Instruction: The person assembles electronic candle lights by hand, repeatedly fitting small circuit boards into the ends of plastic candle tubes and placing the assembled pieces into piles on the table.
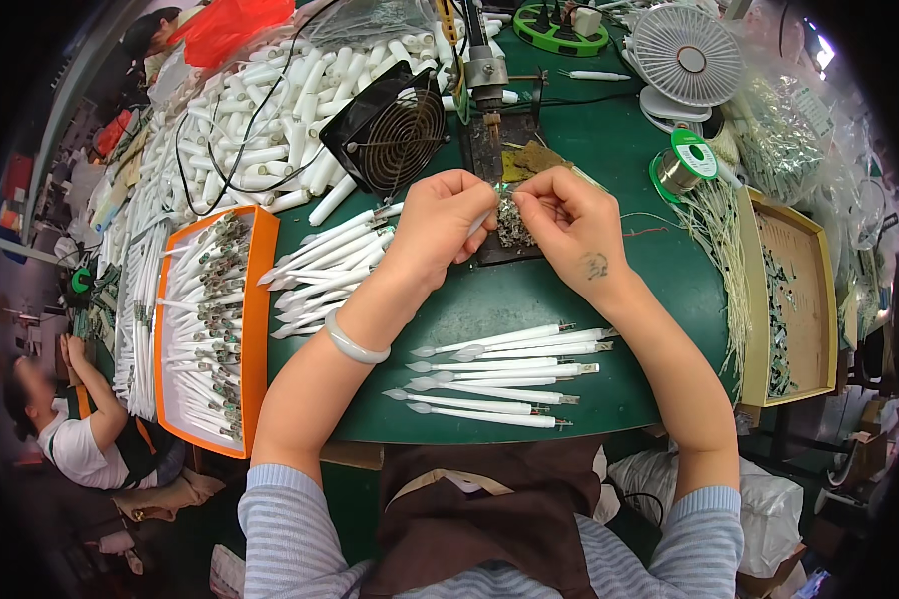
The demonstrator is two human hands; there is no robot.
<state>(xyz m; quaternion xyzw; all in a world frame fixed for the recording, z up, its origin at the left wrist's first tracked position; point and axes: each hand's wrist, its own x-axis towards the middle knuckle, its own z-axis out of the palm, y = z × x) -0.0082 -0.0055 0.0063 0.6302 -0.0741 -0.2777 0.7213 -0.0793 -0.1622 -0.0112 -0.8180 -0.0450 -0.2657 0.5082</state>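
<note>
My left hand [445, 222] is closed in a pinch around a slim white stick [480, 222], most of it hidden by the fingers. Close beside it, my right hand [569, 220] has thumb and forefinger pressed together; what they pinch is too small to make out. Both hands meet over a heap of greyish solder scraps [514, 228], just below a mounted soldering iron [491, 118]. Several white sticks with flame-shaped tips [499, 381] lie near the table's front edge, with metal and circuit parts at their right ends. Another pile of such sticks [320, 265] lies by my left forearm.
An orange box [260, 329] of white sticks stands left; white tubes [270, 110] heap behind it. A black fan [390, 130], solder spool [683, 165], white fan [687, 55] and green power strip [559, 35] surround the iron. Right are pale wires [714, 260] and a tray [804, 299].
</note>
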